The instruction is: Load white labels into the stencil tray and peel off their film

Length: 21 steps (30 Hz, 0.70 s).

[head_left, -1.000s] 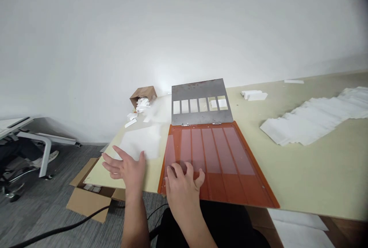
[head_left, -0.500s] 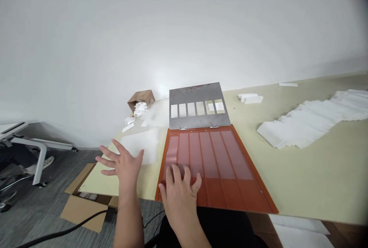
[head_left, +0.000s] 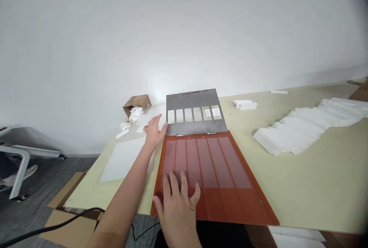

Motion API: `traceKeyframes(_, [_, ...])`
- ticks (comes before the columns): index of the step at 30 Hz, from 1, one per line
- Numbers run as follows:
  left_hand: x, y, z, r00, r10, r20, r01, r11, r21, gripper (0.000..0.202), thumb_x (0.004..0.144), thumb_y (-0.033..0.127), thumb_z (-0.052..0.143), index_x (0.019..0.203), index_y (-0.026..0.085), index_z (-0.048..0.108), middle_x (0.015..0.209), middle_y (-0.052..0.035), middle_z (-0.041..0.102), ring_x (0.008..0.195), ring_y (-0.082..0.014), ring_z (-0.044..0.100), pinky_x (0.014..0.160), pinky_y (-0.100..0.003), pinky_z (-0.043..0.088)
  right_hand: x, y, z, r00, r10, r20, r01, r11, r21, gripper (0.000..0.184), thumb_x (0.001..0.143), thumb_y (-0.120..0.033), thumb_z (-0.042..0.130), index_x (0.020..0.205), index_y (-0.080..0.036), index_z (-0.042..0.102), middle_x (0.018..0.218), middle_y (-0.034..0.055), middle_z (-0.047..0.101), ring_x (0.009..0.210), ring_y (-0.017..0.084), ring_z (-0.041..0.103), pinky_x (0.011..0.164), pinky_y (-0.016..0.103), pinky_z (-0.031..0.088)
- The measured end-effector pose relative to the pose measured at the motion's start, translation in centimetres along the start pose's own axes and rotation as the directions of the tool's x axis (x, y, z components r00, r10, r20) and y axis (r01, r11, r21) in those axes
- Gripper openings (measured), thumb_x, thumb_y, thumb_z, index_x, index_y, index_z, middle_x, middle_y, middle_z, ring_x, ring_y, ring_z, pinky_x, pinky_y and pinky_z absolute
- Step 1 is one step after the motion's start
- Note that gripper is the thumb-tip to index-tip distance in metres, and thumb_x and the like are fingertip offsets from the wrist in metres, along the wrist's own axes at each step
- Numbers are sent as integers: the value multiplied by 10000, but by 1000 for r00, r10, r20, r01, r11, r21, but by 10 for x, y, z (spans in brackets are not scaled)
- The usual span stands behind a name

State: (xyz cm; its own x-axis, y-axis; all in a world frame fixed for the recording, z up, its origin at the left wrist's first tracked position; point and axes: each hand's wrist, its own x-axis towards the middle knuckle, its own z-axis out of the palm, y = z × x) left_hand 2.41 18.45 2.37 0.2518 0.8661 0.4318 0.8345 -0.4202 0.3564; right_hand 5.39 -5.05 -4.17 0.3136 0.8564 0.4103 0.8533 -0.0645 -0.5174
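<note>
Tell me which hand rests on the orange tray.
The right hand, fingers spread on the tray; the left hand is off it, by the steel plate.

From my remote view, a brown paper bag [head_left: 137,104] lies tipped on the desk [head_left: 310,186], spilling white scraps [head_left: 134,114]. To the right sprawls a fanned stack of white paper [head_left: 299,129]. Below, a black cable [head_left: 57,225] crosses a cardboard box [head_left: 69,229] on the floor [head_left: 28,217].

Worn on the head, the one camera looked forward and down, close over the orange panel [head_left: 218,167], with the wall [head_left: 86,48] filling the upper frame.
</note>
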Motion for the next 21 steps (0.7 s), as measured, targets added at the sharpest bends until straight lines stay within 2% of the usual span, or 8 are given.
traceKeyframes(3, [-6, -7, 19, 996, 85, 38, -83, 995, -48, 542, 950, 418, 450, 1449, 206, 453, 1427, -162, 564, 1308, -299, 499, 1077, -513, 287, -3, 0, 12, 999, 13, -40, -15, 999, -35, 489, 914, -594, 543, 1300, -315, 654, 1393, 87, 621, 1336, 383, 485, 1070, 692, 272])
traceKeyframes(7, [-16, -17, 27, 992, 112, 65, -106, 990, -94, 622, 928, 433, 474, 1504, 227, 367, 1392, -150, 592, 1270, -300, 522, 1044, -500, 284, -9, 1, 23, 999, 26, -23, -28, 995, -96, 573, 879, -695, 513, 1329, -360, 630, 1429, 48, 592, 1358, 389, 468, 1069, 672, 293])
traceKeyframes(12, [-23, -18, 23, 987, 111, 112, -99, 990, -102, 753, 873, 458, 522, 1546, 229, 274, 1429, -159, 552, 1290, -329, 498, 1002, -498, 298, -12, 5, 26, 999, 15, -38, -20, 994, -108, 611, 819, -728, 569, 1291, -352, 665, 1428, 47, 590, 1339, 417, 481, 1099, 683, 229])
traceKeyframes(18, [-26, -19, 11, 974, 142, 174, -130, 988, -80, 869, 788, 418, 603, 1558, 247, 238, 1437, -145, 544, 1282, -356, 479, 1024, -537, 260, -9, 3, 31, 997, 44, -67, -49, 996, -74, 506, 805, -625, 649, 1228, -352, 700, 1393, 25, 619, 1290, 417, 529, 1146, 681, 102])
traceKeyframes(21, [-26, -23, 10, 974, 135, 182, -124, 990, -69, 909, 777, 427, 611, 1569, 251, 202, 1443, -145, 536, 1280, -362, 472, 1023, -548, 254, -14, 8, 24, 997, 17, -79, -22, 997, -69, 464, 807, -595, 668, 1223, -390, 692, 1371, 10, 638, 1256, 404, 562, 1146, 675, 101])
